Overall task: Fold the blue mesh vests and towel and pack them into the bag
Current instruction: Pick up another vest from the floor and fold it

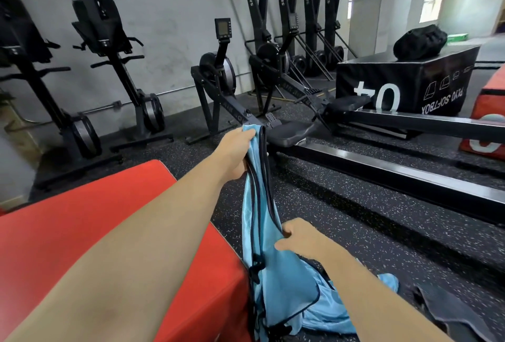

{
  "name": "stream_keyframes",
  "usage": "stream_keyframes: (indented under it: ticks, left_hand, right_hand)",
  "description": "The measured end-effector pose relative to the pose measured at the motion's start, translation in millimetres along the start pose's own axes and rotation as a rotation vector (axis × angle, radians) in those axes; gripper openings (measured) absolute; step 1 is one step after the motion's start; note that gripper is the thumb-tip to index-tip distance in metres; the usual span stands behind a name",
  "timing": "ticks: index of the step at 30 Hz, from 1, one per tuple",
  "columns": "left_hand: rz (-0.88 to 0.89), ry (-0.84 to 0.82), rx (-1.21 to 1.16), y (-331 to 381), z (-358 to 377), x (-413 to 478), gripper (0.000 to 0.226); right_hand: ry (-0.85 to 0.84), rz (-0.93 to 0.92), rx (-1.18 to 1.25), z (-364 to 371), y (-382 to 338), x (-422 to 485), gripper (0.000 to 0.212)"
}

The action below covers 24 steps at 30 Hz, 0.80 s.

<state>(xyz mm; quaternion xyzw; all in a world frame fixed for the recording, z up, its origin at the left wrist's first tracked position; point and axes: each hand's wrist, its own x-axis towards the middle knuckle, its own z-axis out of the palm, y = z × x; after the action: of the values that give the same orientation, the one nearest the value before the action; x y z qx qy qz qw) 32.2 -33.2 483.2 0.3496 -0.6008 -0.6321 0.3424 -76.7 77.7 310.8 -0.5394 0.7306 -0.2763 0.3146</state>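
- L edge: tall black exercise machines (90, 49) stand vs. a grey wall (164, 14); the leftmost is cut off by the frame.
- Lower L: red padded box (82, 232), top face only, near side cut off; the left forearm lies across it.
- Centre: left hand (235, 147), arm stretched fwd, fingers curled round the top edge of a blue mesh vest (259, 205). Fingertips hidden behind the fabric.
- The vest hangs down from that grip, dark trim along its edge, beside the red box's corner.
- Below centre: right hand (297, 235) pinches the vest's dark trim partway down; seen from the back, fingertips hard to make out.
- Bottom centre: more blue fabric (328, 311) heaped on the floor, partly behind the right forearm; can't tell how many pieces.
- Lower R: dark grey cloth (448, 311), cut off by the frame.
- Mid R: rowing machine (382, 167) w/ long black rail on black speckled rubber floor (355, 218).
- Upper R: black bag (420, 41) sits on a black soft box (404, 85), well apart from the hands.
- Far R: another red box (489, 112), mostly cut off.
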Motion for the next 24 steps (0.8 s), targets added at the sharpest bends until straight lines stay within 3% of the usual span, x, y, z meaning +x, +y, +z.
stream_keyframes:
  ticks: [2, 4, 7, 9, 12, 16, 19, 24]
  left_hand:
    - [0.025, 0.065, 0.039, -2, -12, 4, 0.026]
    - [0.049, 0.128, 0.227, -11, -28, 10, 0.022]
    - [0.008, 0.146, 0.434, -29, -41, 6, 0.016]
    - [-0.079, 0.066, 0.414, -39, -41, -2, 0.020]
    - [-0.206, -0.186, 0.328, -47, -31, -16, 0.029]
    - [-0.130, -0.335, 0.618, -61, -21, -19, 0.043]
    - [-0.124, -0.351, 0.715, -61, -22, -19, 0.029]
    - [-0.031, -0.277, 0.756, -59, -26, -15, 0.040]
  right_hand:
    - [0.017, -0.002, -0.014, -4, 1, 2, 0.029]
    - [0.043, 0.006, 0.047, -12, -1, 2, 0.027]
    - [0.077, -0.017, 0.069, -28, -13, 2, 0.037]
    - [0.090, -0.045, 0.052, -36, -24, 2, 0.038]
    - [0.088, -0.105, 0.036, -47, -37, 2, 0.038]
    - [0.043, -0.156, 0.006, -62, -51, 1, 0.029]
    - [0.041, -0.168, 0.008, -69, -53, 0, 0.031]
    - [0.047, -0.118, 0.007, -73, -49, 1, 0.024]
